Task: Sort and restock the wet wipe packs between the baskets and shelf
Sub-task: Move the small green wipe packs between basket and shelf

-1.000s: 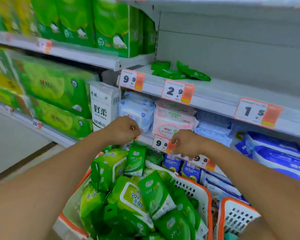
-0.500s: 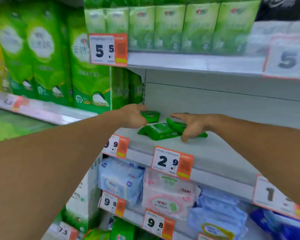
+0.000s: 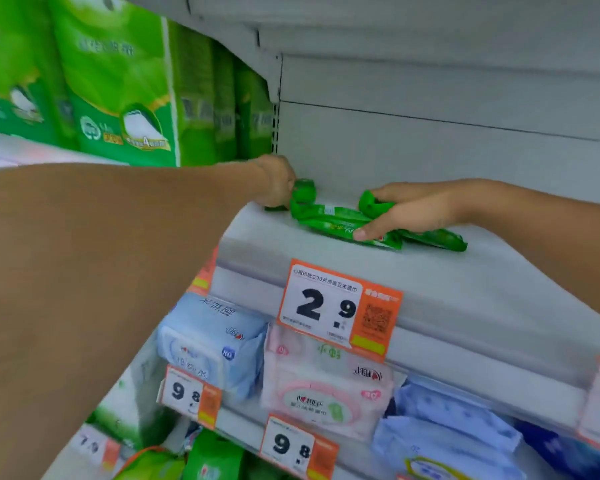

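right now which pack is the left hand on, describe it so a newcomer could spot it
Find the grey metal shelf above the orange 2.9 price tag. At its back left corner, the left hand grips a small green wet wipe pack. It alone stands raised; the other flat green packs lie under the right hand.

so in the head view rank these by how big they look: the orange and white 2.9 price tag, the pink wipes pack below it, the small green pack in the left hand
1. Pink soft wipes pack, though nearer the camera.
2. Orange and white 2.9 price tag.
3. Small green pack gripped by the left hand, partly hidden and farther back.
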Available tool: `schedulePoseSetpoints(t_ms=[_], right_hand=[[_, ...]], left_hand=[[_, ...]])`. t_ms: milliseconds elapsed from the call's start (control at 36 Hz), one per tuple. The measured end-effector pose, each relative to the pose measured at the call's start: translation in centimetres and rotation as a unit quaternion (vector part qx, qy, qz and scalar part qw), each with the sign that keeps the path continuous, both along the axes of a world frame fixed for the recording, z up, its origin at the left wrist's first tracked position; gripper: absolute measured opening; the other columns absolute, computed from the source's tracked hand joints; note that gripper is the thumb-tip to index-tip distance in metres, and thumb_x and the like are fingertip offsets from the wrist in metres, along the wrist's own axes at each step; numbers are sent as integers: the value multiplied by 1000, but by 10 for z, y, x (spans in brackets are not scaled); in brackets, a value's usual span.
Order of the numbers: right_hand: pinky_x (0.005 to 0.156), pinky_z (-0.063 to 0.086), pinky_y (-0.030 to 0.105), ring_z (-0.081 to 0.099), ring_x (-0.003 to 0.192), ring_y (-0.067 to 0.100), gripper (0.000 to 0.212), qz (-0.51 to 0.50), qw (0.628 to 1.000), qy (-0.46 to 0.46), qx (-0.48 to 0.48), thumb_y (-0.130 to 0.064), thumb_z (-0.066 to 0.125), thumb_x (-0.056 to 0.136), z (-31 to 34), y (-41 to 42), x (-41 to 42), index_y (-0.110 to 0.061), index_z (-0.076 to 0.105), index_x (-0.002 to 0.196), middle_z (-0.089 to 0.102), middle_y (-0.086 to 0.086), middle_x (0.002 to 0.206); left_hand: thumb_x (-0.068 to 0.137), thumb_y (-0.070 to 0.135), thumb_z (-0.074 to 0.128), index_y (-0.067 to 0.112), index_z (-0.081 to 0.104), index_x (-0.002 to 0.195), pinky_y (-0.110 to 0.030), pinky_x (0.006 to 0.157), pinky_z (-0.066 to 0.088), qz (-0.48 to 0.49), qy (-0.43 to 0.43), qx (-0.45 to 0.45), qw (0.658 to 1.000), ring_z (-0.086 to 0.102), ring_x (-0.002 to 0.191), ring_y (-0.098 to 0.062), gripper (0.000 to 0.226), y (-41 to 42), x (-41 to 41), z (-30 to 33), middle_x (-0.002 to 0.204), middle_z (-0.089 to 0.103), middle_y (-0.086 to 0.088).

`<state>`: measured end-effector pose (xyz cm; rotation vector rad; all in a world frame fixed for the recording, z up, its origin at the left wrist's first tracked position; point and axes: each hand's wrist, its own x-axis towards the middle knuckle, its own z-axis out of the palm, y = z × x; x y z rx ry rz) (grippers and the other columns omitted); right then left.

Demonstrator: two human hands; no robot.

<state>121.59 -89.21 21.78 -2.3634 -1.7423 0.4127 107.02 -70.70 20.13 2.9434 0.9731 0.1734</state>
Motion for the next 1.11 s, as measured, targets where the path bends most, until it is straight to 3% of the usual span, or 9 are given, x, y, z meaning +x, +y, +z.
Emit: schedulePoseSetpoints(t_ms=[139,250,333,417,500,611,778,972,1111], right_hand=[[71,42,34,52,78,23,59,-65,975,213,14,-60,72,70,27,-50,-2,-12,65,105,57,12,92],[66,56,31,64,62,25,42,-109,924,365,39,-51,61,82,53,-84,-18,-12,77,77,69,14,79],[79,55,44,66,65,30,49,-114,892,432,69,-50,55,89,64,-100,-32,-11,78,75,71,17,78],[85,51,49,64,72,35,48,-132,876,456,84,-50,61,76,67,-113,-50,-5,76,82,68,22,83],[78,51,42,64,66,33,51,-138,879,450,76,-52,59,79,65,-123,-71,-4,75,73,68,21,78],[67,46,32,58,58,27,53,-138,883,444,66,-56,56,86,66,-134,-102,-9,73,69,66,15,71],[63,51,31,61,53,27,50,-73,870,481,86,-52,55,88,73,-149,-161,-10,75,70,69,15,72],[59,59,41,68,60,32,44,-35,766,636,89,-47,57,80,6,-163,-212,-8,78,81,72,19,79],[55,58,42,67,59,35,49,-49,740,667,75,-41,72,64,-42,-178,-226,-3,75,95,70,25,83]], left_hand=[[83,7,66,16,46,61,-27,68,46,-54,-131,-37,989,51,76,-23,32,-19,-19,11,69,51,-3],[81,-1,69,12,55,90,-24,59,55,-105,-270,-158,944,55,70,-21,21,-56,-33,30,86,58,-3],[89,-2,62,14,65,98,-35,72,62,-128,-302,-221,919,62,77,-20,19,-80,-46,41,89,59,-1],[92,-8,55,18,71,76,-40,85,59,-143,-347,-254,892,67,84,-22,35,-93,-68,41,84,67,-5],[89,-20,44,14,70,69,-26,69,57,-135,-414,-255,863,67,71,-15,47,-108,-97,38,76,70,-4],[91,-21,35,10,61,62,-26,57,59,-73,-525,-357,769,71,65,-16,50,-137,-148,30,68,72,-3],[96,-17,34,14,49,63,-37,67,61,-51,-554,-491,670,74,79,-30,47,-159,-225,4,84,74,-14],[84,-23,24,19,48,41,-20,41,49,-67,-437,-501,744,62,56,-14,65,-181,-291,-18,58,62,-2],[78,-25,20,18,47,40,-15,39,43,-44,-359,-521,773,55,49,-10,63,-191,-320,-36,53,56,0]])
